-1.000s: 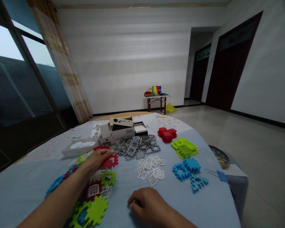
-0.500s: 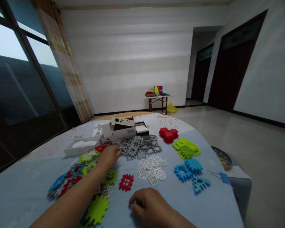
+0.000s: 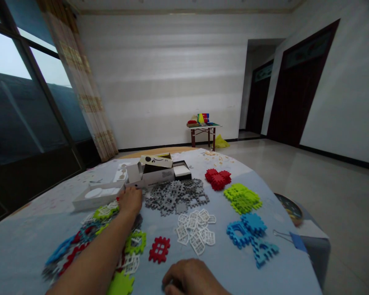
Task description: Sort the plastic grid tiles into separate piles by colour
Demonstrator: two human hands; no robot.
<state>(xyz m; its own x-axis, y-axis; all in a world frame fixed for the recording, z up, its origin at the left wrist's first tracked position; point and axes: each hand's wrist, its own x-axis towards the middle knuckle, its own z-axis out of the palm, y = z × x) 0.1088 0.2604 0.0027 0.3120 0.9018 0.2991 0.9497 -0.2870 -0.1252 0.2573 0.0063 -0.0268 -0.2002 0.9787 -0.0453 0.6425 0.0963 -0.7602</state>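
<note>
My left hand (image 3: 130,200) reaches over a mixed pile of coloured foam puzzle pieces (image 3: 89,241) to its far end, next to a white box (image 3: 155,174). Its fingers are curled down; a sliver of red shows at its left side, and what they hold is hidden. A single red grid piece (image 3: 159,249) lies flat on the blue cloth in front of me. My right hand (image 3: 187,278) rests at the bottom edge with its fingers curled under, nothing visible in them. Grey pieces (image 3: 175,194) and white pieces (image 3: 195,227) lie just beyond.
Sorted stacks sit to the right: red (image 3: 218,179), lime green (image 3: 242,198), blue (image 3: 252,237). A flat white tray (image 3: 95,194) lies left of the box. A binder clip (image 3: 290,237) lies near the table's right edge, above a stool with a plate (image 3: 287,205).
My left hand held a red piece a second ago; that piece now lies on the cloth. The hand has moved farther away, towards the box. My right hand sits lower in view.
</note>
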